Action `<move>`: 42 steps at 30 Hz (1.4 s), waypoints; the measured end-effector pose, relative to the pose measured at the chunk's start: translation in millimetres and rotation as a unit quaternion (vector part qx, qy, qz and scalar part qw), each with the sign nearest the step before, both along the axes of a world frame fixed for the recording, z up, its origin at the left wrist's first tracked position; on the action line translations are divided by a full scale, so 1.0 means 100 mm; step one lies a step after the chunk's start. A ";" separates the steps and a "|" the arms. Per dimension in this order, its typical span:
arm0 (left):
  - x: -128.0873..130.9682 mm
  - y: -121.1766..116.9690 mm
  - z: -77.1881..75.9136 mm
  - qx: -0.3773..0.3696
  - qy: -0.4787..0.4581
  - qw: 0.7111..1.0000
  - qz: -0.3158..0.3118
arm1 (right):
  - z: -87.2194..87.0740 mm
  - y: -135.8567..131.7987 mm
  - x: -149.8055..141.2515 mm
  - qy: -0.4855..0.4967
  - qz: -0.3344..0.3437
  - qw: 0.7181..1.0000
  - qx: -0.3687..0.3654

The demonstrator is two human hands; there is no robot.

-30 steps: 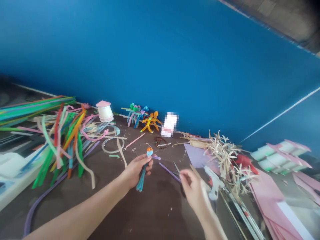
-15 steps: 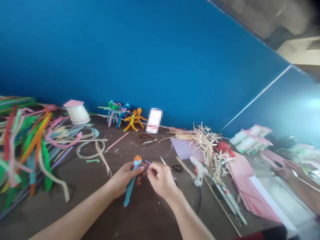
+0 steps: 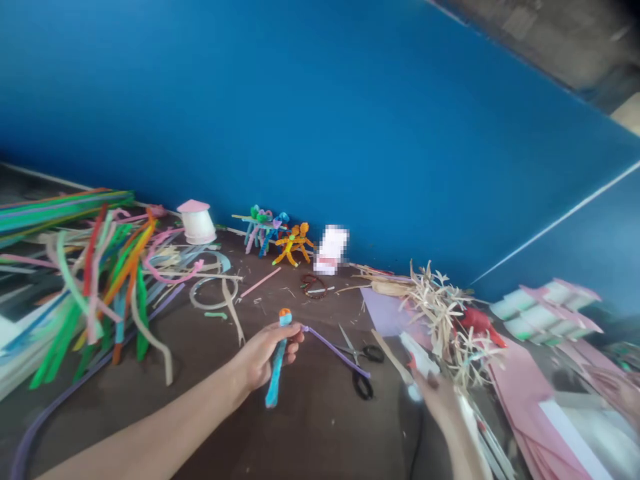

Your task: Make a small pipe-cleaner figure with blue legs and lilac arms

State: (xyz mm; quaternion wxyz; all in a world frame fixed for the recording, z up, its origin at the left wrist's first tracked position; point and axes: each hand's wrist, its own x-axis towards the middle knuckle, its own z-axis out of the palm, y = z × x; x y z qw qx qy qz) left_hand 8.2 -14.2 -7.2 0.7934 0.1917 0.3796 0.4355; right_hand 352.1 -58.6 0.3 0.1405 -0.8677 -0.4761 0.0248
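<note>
My left hand [image 3: 274, 348] is closed around a blue pipe-cleaner figure [image 3: 273, 383] with an orange-and-light-blue coiled top. A purple pipe cleaner [image 3: 337, 351] sticks out to the right from the same fingertips. Behind its far end, scissors [image 3: 364, 385] with black handles lie with their blades apart. My right hand [image 3: 443, 400] is at the white glue gun [image 3: 419, 353] on the right, its fingers wrapped at the grip; motion blur softens them. The gun's cord runs down toward the table's front edge.
Loose pipe cleaners [image 3: 125, 287] are heaped at left, near a small pink-roofed white tower [image 3: 197, 223]. Pipe-cleaner figures [image 3: 293, 245] stand by the blue wall. Straw-like flowers [image 3: 440, 303], pink sheets [image 3: 520, 393] and white rolls [image 3: 550, 310] lie right, where another person's hand [image 3: 627, 393] shows.
My right hand has left the figure and moved right to the glue gun. My left hand still holds the figure, and the purple pipe cleaner now shows fully. The view has shifted left.
</note>
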 end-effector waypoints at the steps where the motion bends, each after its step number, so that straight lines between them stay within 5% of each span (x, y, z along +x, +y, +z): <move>1: 0.00 0.00 0.01 -0.001 -0.004 1.000 0.002 | -0.02 0.01 0.01 0.010 0.007 1.000 -0.027; 3: -0.01 0.00 0.03 0.004 -0.010 1.000 0.006 | 0.00 0.03 -0.05 0.047 0.008 0.998 -0.047; 6: -0.02 0.00 0.04 0.011 -0.012 1.000 0.009 | 0.07 0.01 -0.28 0.160 -0.001 0.984 0.083; 8: -0.03 0.01 0.03 0.011 -0.009 1.000 0.009 | 0.12 -0.04 -0.52 0.274 0.026 0.944 0.180; 10: -0.03 0.02 0.02 0.013 -0.007 1.000 0.011 | 0.15 -0.09 -0.79 0.357 0.092 0.907 0.203; 16: -0.03 0.03 -0.01 0.010 -0.003 1.000 0.022 | 0.14 -0.16 -1.38 0.240 0.225 0.924 0.194; 26: -0.01 0.00 0.03 0.001 0.011 1.000 0.012 | 0.11 -0.11 -1.40 0.110 0.245 0.942 0.203; 36: -0.01 0.00 0.01 0.010 0.013 1.000 0.003 | 0.16 -0.11 -1.44 0.114 0.236 0.947 0.185; 42: -0.02 -0.01 0.05 0.004 0.020 1.000 -0.004 | 0.17 -0.11 -1.11 0.123 0.150 0.964 0.183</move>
